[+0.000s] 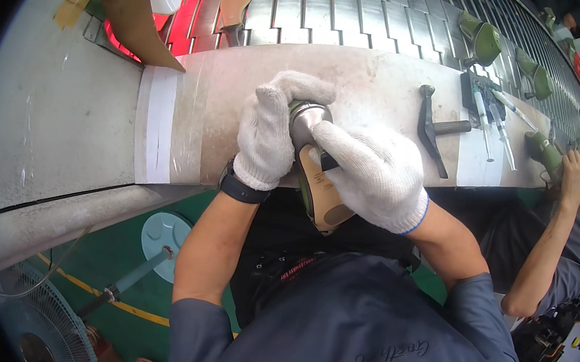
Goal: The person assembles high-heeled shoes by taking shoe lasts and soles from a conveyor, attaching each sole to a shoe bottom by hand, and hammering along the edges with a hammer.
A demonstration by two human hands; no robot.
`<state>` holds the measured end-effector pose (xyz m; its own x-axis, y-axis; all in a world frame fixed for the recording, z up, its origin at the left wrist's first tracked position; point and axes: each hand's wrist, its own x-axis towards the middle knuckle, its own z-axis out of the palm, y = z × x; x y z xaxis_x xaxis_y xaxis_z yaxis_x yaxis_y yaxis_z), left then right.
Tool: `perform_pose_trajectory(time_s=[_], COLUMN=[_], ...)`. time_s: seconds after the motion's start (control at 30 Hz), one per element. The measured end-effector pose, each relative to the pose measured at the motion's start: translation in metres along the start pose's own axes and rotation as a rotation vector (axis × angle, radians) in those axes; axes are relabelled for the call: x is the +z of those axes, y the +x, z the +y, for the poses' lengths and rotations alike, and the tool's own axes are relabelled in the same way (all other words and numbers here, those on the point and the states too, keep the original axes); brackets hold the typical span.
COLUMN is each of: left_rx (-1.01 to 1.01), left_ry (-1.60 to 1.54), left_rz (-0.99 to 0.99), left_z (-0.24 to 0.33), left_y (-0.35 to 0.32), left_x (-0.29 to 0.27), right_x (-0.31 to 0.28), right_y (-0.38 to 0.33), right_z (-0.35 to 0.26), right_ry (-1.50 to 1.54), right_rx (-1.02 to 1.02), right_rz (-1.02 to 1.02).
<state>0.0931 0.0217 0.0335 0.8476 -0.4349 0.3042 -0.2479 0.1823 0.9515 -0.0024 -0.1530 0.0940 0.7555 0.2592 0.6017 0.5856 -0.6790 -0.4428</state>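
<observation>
Both of your gloved hands are wrapped around the one shoe point(318, 178), which sits sole-up at the near edge of the workbench point(378, 80), its heel end hanging off toward your lap. Your left hand point(274, 129) is closed over the toe end, where a bit of shiny metal shows between the fingers; your right hand point(374, 172) is closed around the side and appears to pinch a small dark tool against the tan insole, though the glove hides most of it and you cannot be sure what it is. Most of the risk lies in that overhang: with so little of the shoe resting on the bench, a hard push from your right hand could tip it down into your lap. Cotton gloves give little bite on smooth metal, so your left hand could slide if you twist. Whatever the tool is, its tip points toward your left fingers, and a slip would carry it there. Farther out, the hammer point(430, 131) and the syringes point(493, 128) lie near your right elbow's sweep, and a co-worker's hand point(572, 176) is working just beyond them
</observation>
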Motion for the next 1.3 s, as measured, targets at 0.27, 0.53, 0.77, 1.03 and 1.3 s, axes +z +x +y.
perform_pose_trajectory(time_s=[0.27, 0.53, 0.77, 1.03, 1.3], left_rx=[-0.168, -0.287, -0.177, -0.059, -0.103], left_ry=[-0.160, -0.271, -0.191, -0.056, 0.011], left_rz=[-0.108, 0.085, -0.039, -0.149, -0.133], left_z=[0.005, -0.010, -0.007, -0.017, -0.025], left_y=[0.014, 0.036, 0.041, 0.054, 0.058], left_x=[-0.013, -0.034, -0.019, -0.014, -0.006], right_x=[0.000, 0.018, -0.020, -0.012, -0.015], right_y=[0.025, 0.005, 0.046, 0.044, 0.025], right_z=[0.008, 0.050, 0.009, 0.029, 0.038], right_ry=[-0.189, 0.371, 0.179, -0.182, 0.163], right_rx=[-0.009, 0.707, 0.377, 0.097, 0.737], right_rz=[-0.053, -0.061, -0.141, -0.154, -0.173])
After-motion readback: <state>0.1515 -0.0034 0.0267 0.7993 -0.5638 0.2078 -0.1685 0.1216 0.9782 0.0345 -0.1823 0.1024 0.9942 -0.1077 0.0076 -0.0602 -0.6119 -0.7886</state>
